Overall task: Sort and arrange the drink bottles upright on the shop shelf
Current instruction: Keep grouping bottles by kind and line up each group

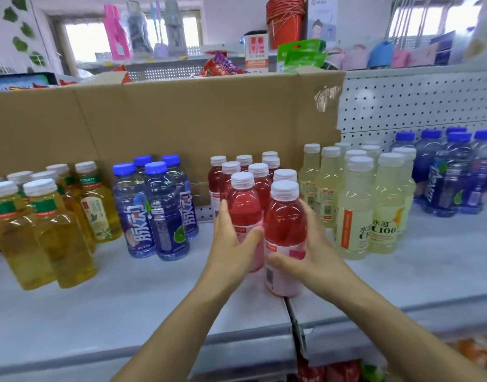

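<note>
I count nine red bottles (285, 224); four blue bottles (165, 216); about eight lemon bottles (355, 216); at least six tea bottles (63, 244); five navy bottles (446, 183).

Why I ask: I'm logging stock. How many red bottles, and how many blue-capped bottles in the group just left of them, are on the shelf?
Red bottles: 9, one each gripped by the left hand and the right hand
Blue-capped bottles: 4
Total: 13

Left of the cardboard sheet (181, 119), we are losing tea bottles (8, 232) past the edge; below it, our left hand (231, 241) and right hand (311, 252) are covering two red bottles' (285, 216) labels.
</note>
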The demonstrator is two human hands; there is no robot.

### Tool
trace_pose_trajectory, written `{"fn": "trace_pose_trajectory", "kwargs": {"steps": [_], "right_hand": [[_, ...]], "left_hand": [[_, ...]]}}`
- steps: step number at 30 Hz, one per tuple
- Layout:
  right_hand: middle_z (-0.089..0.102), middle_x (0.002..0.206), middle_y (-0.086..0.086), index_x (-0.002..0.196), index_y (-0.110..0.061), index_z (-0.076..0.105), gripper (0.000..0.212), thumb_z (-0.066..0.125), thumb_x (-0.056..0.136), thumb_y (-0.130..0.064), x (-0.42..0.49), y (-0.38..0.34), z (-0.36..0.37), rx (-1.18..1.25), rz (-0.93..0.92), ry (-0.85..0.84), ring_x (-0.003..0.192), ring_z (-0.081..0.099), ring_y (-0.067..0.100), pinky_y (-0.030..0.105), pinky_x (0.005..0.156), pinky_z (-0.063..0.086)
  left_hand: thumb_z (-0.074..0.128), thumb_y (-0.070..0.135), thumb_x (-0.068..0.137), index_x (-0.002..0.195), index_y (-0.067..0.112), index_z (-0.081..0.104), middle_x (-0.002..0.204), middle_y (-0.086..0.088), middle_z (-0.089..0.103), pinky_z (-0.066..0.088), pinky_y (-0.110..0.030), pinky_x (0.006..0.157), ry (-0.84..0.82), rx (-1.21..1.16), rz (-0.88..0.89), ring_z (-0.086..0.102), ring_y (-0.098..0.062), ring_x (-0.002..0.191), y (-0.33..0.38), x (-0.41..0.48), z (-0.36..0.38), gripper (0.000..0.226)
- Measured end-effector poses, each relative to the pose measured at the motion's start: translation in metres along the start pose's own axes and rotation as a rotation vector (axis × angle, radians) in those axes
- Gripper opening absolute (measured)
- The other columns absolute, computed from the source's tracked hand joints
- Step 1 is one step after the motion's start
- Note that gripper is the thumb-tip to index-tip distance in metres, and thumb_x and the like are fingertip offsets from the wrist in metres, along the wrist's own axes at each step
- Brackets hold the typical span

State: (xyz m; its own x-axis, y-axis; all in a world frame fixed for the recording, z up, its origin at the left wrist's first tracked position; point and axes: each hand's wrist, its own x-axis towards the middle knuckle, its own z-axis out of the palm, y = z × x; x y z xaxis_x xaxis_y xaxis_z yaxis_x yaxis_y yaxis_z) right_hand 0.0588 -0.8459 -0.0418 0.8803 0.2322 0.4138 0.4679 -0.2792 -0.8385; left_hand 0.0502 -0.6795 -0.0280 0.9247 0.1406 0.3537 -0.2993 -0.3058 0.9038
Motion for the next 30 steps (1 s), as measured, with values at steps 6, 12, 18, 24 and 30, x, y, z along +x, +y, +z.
{"fn": "trace_pose_trajectory", "kwargs": {"steps": [6, 12, 18, 24, 30], "right_hand": [[0.045, 0.142, -0.020, 0.149, -0.033, 0.036, 0.072, 0.073, 0.087, -0.031, -0.021, -0.013, -0.016, -0.115, -0.137, 0.130, 0.129, 0.042, -0.010, 0.026, 0.108, 0.042], [0.063, 0.115, -0.012, 0.120, -0.019, 0.065, 0.029, 0.069, 0.091, -0.015, -0.042, -0.006, -0.059, -0.232, -0.278, 0.282, 0.104, 0.062, 0.005, 0.017, 0.087, 0.049], [0.066, 0.103, -0.012, 0.111, -0.024, 0.067, 0.023, 0.067, 0.092, -0.013, -0.050, 0.032, -0.138, -0.258, -0.243, 0.334, 0.093, 0.065, 0.008, 0.027, 0.080, 0.054], [0.065, 0.103, -0.022, 0.108, -0.046, 0.060, 0.039, 0.064, 0.091, -0.011, -0.040, 0.080, -0.239, -0.283, -0.206, 0.229, 0.094, 0.065, 0.007, 0.017, 0.080, 0.052], [0.065, 0.111, -0.014, 0.115, -0.029, 0.063, 0.030, 0.065, 0.092, -0.011, -0.010, 0.133, -0.341, -0.290, -0.097, 0.153, 0.093, 0.063, 0.000, 0.011, 0.074, 0.050]], "left_hand": [[0.060, 0.028, 0.097, 0.154, 0.022, 0.029, 0.159, 0.007, 0.024, 0.023, -0.029, 0.122, 0.136, 0.197, 0.271, 0.021, -0.002, 0.147, 0.013, -0.033, 0.017, 0.065], [0.062, 0.019, 0.092, 0.130, 0.016, 0.055, 0.134, 0.006, 0.052, 0.038, -0.028, 0.112, 0.080, 0.282, 0.654, 0.045, -0.009, 0.131, 0.038, -0.048, 0.054, 0.040], [0.064, 0.013, 0.091, 0.120, 0.014, 0.065, 0.119, 0.003, 0.063, 0.039, -0.015, 0.100, -0.051, 0.244, 0.729, 0.056, -0.008, 0.116, 0.061, -0.042, 0.132, 0.029], [0.061, 0.020, 0.096, 0.124, 0.025, 0.062, 0.121, 0.013, 0.060, 0.040, -0.017, 0.100, -0.304, 0.246, 0.583, 0.052, -0.002, 0.117, 0.082, -0.018, 0.247, 0.028], [0.063, 0.035, 0.094, 0.133, 0.035, 0.051, 0.128, 0.020, 0.049, 0.038, -0.017, 0.100, -0.397, 0.148, 0.242, 0.045, 0.012, 0.116, 0.094, 0.028, 0.360, 0.040]]}}
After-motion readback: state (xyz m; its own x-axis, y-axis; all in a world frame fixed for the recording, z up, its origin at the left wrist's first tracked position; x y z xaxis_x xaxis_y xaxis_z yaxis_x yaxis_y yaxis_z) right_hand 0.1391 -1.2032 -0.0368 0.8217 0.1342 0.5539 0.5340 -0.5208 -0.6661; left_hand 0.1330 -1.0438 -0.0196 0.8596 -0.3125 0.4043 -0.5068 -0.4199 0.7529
